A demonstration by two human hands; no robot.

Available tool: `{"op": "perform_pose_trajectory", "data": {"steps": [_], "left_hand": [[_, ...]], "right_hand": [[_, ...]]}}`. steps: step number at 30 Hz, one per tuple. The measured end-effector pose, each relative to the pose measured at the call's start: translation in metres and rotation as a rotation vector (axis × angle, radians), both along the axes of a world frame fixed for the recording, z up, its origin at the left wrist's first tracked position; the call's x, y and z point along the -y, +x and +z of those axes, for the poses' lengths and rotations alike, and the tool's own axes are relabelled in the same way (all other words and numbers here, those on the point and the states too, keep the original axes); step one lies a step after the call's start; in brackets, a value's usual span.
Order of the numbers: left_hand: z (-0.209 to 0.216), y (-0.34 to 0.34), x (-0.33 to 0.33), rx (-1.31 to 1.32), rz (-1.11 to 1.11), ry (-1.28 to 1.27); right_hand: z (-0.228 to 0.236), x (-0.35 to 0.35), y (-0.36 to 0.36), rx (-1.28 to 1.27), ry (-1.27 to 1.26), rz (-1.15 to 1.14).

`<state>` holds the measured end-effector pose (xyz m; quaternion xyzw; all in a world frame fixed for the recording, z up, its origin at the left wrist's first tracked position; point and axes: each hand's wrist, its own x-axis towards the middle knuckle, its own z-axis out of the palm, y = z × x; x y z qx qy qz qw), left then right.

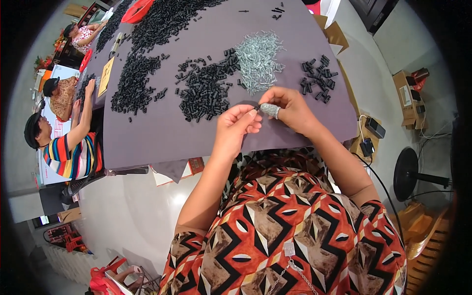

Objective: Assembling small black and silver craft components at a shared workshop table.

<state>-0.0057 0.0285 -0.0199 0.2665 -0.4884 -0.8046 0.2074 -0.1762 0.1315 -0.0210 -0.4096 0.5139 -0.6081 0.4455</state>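
My left hand [237,127] pinches a small black plastic part [256,107] between thumb and forefinger, just over the near edge of the table. My right hand [295,112] meets it there, fingers bent and closed at the same part; a grey wrap [269,110] covers one of its digits. Whether a metal piece sits in that part is too small to tell. Just beyond my hands lies a heap of small silvery metal pieces [259,59]. Left of it spreads a pile of short black plastic parts [204,96], and a smaller black group [318,81] lies to the right.
A grey-purple cloth covers the table [157,140]. More black piles [135,81] stretch to the far left, beside a red basin [137,11]. A person in a striped shirt [73,155] and others sit along the left side. Cardboard boxes [337,37] and a stand base [406,167] are at right.
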Motion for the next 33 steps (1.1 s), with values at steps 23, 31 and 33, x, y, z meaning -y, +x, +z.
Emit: {"op": "perform_pose_trajectory", "data": {"steps": [23, 31, 33], "left_hand": [[0.007, -0.005, 0.01, 0.178, -0.136, -0.055], [0.013, -0.007, 0.019, 0.228, -0.204, 0.026], [0.013, -0.006, 0.02, 0.239, -0.23, 0.001]], "right_hand": [[-0.018, -0.002, 0.0, -0.04, -0.222, 0.034], [-0.011, -0.004, 0.006, -0.266, -0.226, -0.063], [-0.009, -0.006, 0.008, -0.243, -0.215, -0.055]]}}
